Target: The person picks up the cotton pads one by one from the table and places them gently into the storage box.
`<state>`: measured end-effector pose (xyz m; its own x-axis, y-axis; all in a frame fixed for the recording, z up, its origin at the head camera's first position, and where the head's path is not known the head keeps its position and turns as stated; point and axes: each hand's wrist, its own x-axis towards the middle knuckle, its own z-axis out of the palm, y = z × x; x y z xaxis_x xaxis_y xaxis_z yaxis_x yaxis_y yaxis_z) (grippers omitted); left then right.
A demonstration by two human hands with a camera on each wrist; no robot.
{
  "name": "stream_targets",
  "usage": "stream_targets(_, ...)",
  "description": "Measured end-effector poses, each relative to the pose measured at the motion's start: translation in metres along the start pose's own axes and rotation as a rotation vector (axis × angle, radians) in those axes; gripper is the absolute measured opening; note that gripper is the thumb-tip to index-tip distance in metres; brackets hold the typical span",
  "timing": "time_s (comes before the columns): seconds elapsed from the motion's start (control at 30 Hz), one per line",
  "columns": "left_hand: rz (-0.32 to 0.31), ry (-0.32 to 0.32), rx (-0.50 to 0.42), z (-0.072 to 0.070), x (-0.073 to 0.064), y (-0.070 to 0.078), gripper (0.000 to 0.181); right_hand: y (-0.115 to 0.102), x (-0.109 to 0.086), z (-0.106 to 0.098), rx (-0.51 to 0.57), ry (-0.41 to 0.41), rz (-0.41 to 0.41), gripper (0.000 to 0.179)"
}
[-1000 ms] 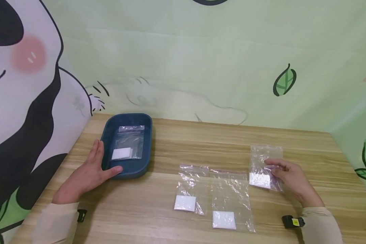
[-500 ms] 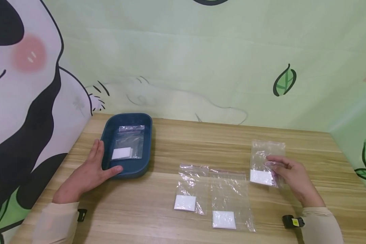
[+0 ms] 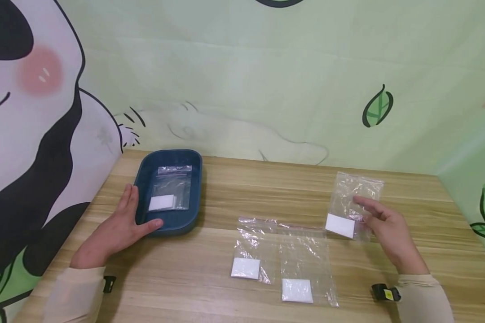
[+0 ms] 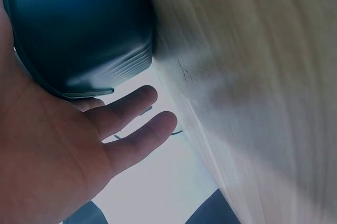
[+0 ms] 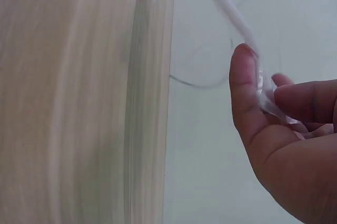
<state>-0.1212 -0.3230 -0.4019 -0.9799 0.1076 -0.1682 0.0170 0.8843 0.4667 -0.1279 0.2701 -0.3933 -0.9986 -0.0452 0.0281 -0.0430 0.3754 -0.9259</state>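
My right hand (image 3: 393,235) pinches a clear zip bag (image 3: 342,195) between thumb and fingers. A white rectangular piece (image 3: 340,225) shows in its lower corner. In the right wrist view, the bag (image 5: 265,95) is seen edge-on, raised off the table. On the left, my left hand (image 3: 112,231) rests against a dark blue tray (image 3: 199,193), its fingers extended along the outer side and the thumb at the near rim. The left wrist view shows those fingers (image 4: 142,134) straight beside the tray wall (image 4: 79,29). A similar zip bag (image 3: 178,186) with a white piece lies inside the tray.
Two more zip bags, a left one (image 3: 255,242) and a right one (image 3: 305,255), lie side by side on the wooden table (image 3: 178,278), each with a white piece inside. A printed cloth backdrop (image 3: 234,80) rises behind the table's far edge.
My right hand has lifted the zip bag, which has shifted toward the far side and tilted slightly. The left hand and the tray have stayed in place.
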Motion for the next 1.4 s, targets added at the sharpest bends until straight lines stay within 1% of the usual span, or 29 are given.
stream_targets(0.17, -0.002, -0.002, -0.002, 0.0, 0.0, 0.0, 0.123, -0.002, 0.002, 0.002, 0.058, 0.011, -0.006, 0.055)
stream_targets(0.23, -0.001, -0.003, -0.002, -0.001, 0.0, 0.0, 0.123, -0.003, 0.002, 0.003, 0.102, 0.015, 0.003, 0.058)
stream_targets(0.4, -0.002, -0.007, 0.001, -0.001, -0.001, 0.0, 0.123, -0.007, 0.002, 0.005, 0.122, 0.016, -0.001, 0.06)
stream_targets(0.47, -0.003, -0.008, 0.004, -0.001, -0.001, -0.001, 0.123, -0.009, 0.002, 0.006, 0.123, 0.012, -0.014, 0.063)
stream_targets(0.63, -0.004, -0.008, 0.008, 0.0, 0.0, -0.001, 0.123, -0.012, 0.002, 0.008, 0.237, -0.023, -0.021, 0.073)
stream_targets(0.7, -0.003, -0.009, 0.006, 0.0, 0.0, -0.002, 0.123, -0.013, 0.003, 0.009, 0.262, -0.03, -0.017, 0.075)
stream_targets(0.83, -0.005, -0.009, -0.004, 0.0, 0.0, -0.001, 0.124, -0.014, 0.003, 0.008, 0.247, -0.022, -0.016, 0.078)
stream_targets(1.03, -0.018, -0.013, -0.004, -0.001, -0.001, 0.001, 0.124, -0.018, 0.002, 0.012, 0.213, -0.032, -0.045, 0.08)
stream_targets(1.1, -0.021, -0.015, -0.003, -0.002, -0.001, 0.001, 0.124, -0.02, 0.003, 0.015, 0.206, -0.038, -0.051, 0.08)
stream_targets(1.27, -0.013, -0.01, -0.007, -0.001, -0.001, 0.0, 0.124, -0.025, 0.008, 0.023, 0.23, -0.051, -0.055, 0.082)
stream_targets(1.4, -0.007, -0.005, -0.011, 0.0, -0.001, 0.0, 0.123, -0.03, 0.012, 0.031, 0.222, -0.061, -0.062, 0.082)
